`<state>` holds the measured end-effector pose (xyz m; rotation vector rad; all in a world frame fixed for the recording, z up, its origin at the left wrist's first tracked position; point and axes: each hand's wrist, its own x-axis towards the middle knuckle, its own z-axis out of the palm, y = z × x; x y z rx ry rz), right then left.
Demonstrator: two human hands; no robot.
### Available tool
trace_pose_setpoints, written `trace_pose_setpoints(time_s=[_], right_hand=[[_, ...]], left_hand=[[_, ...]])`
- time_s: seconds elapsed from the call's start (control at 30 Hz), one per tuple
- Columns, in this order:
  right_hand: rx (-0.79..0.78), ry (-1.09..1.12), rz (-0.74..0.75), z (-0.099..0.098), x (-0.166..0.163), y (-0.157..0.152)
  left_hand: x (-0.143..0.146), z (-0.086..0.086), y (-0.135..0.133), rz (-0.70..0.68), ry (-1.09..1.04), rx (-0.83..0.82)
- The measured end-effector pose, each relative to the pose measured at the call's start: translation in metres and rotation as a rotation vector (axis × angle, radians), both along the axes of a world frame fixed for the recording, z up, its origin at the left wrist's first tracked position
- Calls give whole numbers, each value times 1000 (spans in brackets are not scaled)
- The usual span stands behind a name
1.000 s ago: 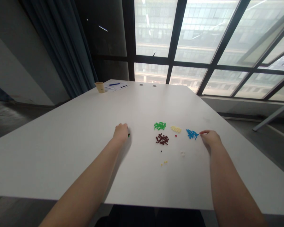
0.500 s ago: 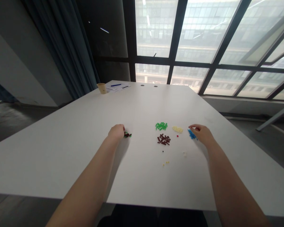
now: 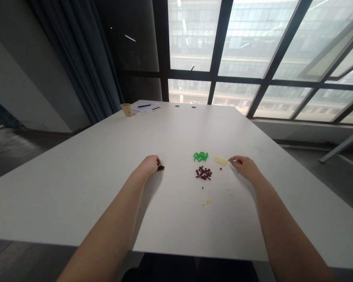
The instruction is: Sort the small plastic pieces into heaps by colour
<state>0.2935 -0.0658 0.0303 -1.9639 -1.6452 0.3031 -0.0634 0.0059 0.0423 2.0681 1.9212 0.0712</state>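
My left hand is curled closed at the left of the work area, its fingers on a small cluster of dark brown and green bricks. My right hand is at the right edge of the cream brick pile, thumb and fingertips pinched together. Whatever is between them is too small to make out. Beneath that hand the blue bricks are mostly hidden. A single red brick lies just below the cream pile.
Green bricks and brown bricks lie heaped mid-table. Nearer are a black piece, several yellow pieces and pale pieces. A paper cup, papers and a blue pen are at the far left.
My right hand has moved left from above the blue bricks to the edge of the cream pile. My left hand and the brown-green cluster have shifted slightly right.
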Motion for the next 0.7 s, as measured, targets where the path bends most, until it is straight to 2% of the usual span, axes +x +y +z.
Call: trace_pose_setpoints(time_s=[0.27, 0.53, 0.63, 0.7], right_hand=[[-2, 0, 14, 0, 0, -1], [21, 8, 22, -1, -1, -1], [34, 7, 25, 1, -2, -2], [42, 3, 29, 3, -3, -3]], left_hand=[[5, 5, -4, -15, 32, -54], [2, 5, -3, -8, 13, -28], [2, 4, 0, 13, -130, 83], [7, 4, -1, 7, -363, 104]])
